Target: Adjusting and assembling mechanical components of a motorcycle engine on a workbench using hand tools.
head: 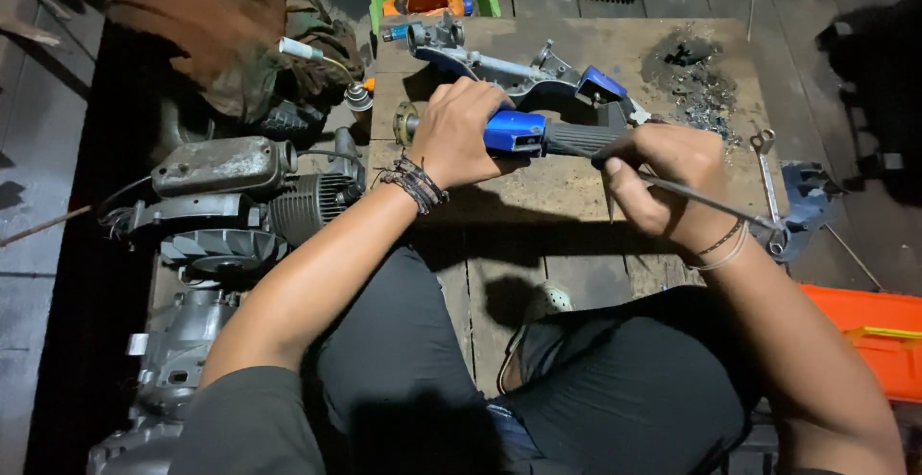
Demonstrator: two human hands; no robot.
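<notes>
Left hand (459, 134) wraps its grip closed around the blue handle assembly (538, 134), which lies on the wooden surface (538, 196). Right hand (667, 187), just beside it, pinches a thin metal rod (711, 202) closed, tip near the ribbed black sleeve (586, 139).

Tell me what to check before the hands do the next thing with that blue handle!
1. Left hand grips the blue handle part firmly: ok.
2. Right hand holds the thin metal tool, tip pointing down by the black grip: ok.
3. Handle rests on the wooden board, not hanging off it: ok.
4. Tool tip seated in the right spot: cannot tell, too dark.
5. Wrench lying within reach at the board's right edge: ok.
6. Board clean: not ok, a dark debris pile sits at the far corner.
</notes>
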